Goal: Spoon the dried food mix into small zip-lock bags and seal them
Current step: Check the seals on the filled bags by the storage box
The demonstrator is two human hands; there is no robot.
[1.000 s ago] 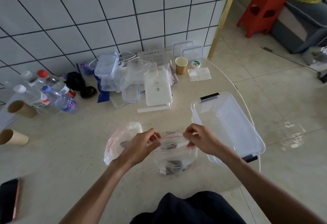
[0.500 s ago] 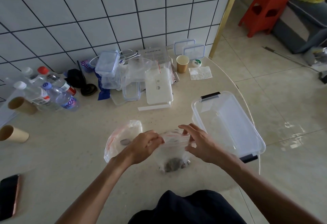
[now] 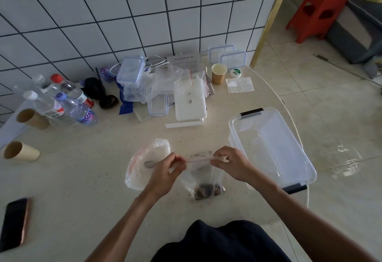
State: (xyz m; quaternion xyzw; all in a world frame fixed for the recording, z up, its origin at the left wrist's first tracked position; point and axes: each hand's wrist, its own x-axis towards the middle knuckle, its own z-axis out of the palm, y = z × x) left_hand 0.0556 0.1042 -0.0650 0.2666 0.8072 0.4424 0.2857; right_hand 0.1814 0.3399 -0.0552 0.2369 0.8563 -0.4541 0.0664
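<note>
1. We pinch the top strip of a small zip-lock bag (image 3: 203,177) with both hands, above the middle of the pale table (image 3: 82,179).
2. Our left hand (image 3: 163,174) has its fingers curled round the strip's left end; our right hand (image 3: 231,163) pinches the right end between thumb and fingers. The pink strip runs straight between them.
3. The bag hangs down from the strip, and a dark heap of dried food mix (image 3: 204,191) sits at its bottom, close to or on the table; we cannot tell which.
4. At nine o'clock from the bag, just beside our left hand, lies a larger clear bag (image 3: 144,158) with a spoon (image 3: 149,164) showing through it.
5. At three o'clock sits a clear plastic bin (image 3: 272,148) with black latches, near our right hand and reaching the table's edge.
6. At twelve o'clock, against the tiled wall, we see a cluster: a white box (image 3: 190,101), stacked clear containers (image 3: 130,79), loose bags and two blue-rimmed lids (image 3: 227,55).
7. A paper cup (image 3: 218,73) stands upright at one o'clock, with a small round tub (image 3: 235,72) just beside it.
8. At ten o'clock lie several water bottles (image 3: 68,102) and two paper cups on their sides (image 3: 22,152).
9. A dark phone (image 3: 13,223) lies at eight o'clock, near the table's near edge, well apart from the bag.
</note>
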